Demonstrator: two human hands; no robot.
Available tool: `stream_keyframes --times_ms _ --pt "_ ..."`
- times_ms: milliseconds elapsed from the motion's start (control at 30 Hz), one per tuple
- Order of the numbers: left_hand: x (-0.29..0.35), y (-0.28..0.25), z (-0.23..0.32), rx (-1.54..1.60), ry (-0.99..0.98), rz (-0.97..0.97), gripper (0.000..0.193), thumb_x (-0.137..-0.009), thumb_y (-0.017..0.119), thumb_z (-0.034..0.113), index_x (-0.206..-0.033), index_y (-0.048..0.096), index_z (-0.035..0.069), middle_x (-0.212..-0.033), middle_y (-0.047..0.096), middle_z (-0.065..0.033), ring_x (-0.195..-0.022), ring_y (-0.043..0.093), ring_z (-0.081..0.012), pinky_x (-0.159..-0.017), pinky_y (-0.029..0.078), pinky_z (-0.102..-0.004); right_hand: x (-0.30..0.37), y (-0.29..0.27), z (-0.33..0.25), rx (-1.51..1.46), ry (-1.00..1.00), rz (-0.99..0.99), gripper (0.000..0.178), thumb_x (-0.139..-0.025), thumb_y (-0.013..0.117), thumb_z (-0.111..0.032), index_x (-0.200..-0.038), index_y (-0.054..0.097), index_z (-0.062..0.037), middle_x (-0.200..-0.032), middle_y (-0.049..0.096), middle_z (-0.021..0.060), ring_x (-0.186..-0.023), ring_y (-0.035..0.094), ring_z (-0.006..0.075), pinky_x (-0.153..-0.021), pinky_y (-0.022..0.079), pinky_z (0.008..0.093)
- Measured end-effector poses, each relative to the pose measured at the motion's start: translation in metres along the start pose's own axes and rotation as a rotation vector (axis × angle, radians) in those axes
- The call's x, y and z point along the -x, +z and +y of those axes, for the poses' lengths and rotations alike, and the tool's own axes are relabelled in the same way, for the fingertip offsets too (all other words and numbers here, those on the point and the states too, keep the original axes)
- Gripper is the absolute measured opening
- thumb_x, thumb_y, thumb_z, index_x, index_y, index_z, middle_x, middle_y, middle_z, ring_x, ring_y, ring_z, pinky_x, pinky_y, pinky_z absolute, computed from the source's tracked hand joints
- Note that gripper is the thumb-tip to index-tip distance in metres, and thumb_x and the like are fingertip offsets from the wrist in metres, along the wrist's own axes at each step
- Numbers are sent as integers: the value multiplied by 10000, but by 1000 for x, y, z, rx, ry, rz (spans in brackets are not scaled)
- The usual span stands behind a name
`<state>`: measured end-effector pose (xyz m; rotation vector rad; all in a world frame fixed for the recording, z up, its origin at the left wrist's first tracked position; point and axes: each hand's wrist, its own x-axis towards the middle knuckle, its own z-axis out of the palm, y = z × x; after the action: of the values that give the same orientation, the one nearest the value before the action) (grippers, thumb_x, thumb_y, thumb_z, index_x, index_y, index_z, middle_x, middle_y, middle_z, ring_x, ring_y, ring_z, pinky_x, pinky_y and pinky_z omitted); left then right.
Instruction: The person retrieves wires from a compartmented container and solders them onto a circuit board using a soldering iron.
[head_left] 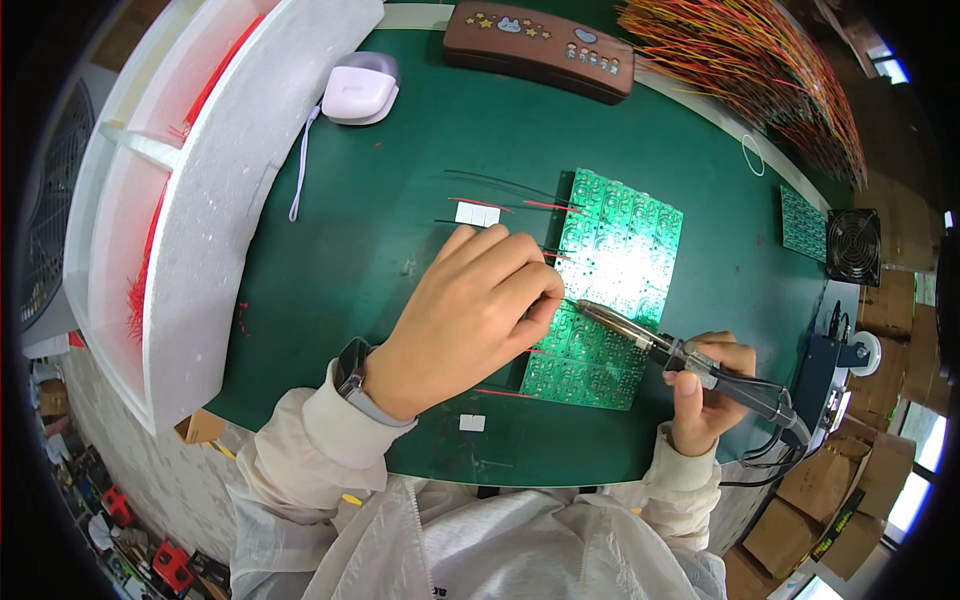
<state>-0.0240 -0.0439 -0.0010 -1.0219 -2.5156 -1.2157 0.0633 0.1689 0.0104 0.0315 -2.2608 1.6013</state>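
Note:
A green panel of small circuit boards (605,375) lies on the green table mat, strongly lit in its middle. Thin red and black wires (545,205) stick out leftward from its left edge. My left hand (480,300) is closed in a pinch at that edge; whatever is between the fingertips is hidden. My right hand (705,395) holds a soldering iron (650,342) from the right, its tip on or just above the panel beside the left fingertips. White square pieces (477,213) lie beyond my left hand, and another white piece (472,423) sits nearer to me.
A white foam tray (215,210) with red wires stands at left. Toward the back are a lilac case (360,92) with a strap, a brown pencil case (540,50) and a large wire bundle (760,75). A small fan (853,247) and blue soldering station (822,355) stand right.

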Motion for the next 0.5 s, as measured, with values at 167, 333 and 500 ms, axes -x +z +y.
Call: stream_keyframes --times_ms 167,333,500 --pt "0 1 1 -10 7 8 144 -600 635 1 -685 540 67 -685 478 -14 -630 468 -169 -586 339 -286 -5 4 3 59 -101 15 300 -686 660 -166 -812 467 28 -691 512 98 -605 476 163 -570 399 254" --pt "-2 1 3 -51 30 27 145 -582 642 11 -676 546 66 -674 468 -11 -613 458 -162 -569 333 -284 -6 5 6 73 -136 33 299 -677 664 -173 -786 473 30 -677 510 96 -588 478 163 -548 402 259" --pt "-2 3 4 -66 36 37 141 -574 642 16 -666 548 66 -668 464 -8 -602 450 -157 -558 329 -278 -8 3 6 66 -141 27 295 -667 666 -163 -767 475 37 -646 511 94 -569 483 162 -536 409 257"
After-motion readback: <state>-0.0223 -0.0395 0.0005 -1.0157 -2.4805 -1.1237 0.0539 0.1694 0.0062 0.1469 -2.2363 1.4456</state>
